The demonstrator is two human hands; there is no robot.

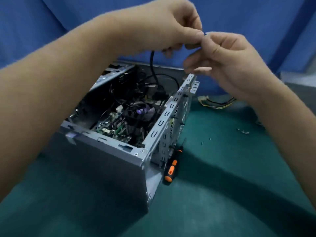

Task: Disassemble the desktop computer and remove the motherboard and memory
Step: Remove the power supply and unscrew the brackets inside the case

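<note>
cable-clearing step: left hand [164,29] and right hand [227,60] meet above the open computer case [109,161], fingers pinched on a black cable [153,69] end, motherboard [118,127] still seated inside; next likely needs unplugging remaining leads.

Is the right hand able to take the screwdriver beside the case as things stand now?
Probably yes, once freed. The screwdriver lies uncovered on the green mat, against the case, on the right hand's side. But that hand is raised, pinching something small together with the left hand.
</note>
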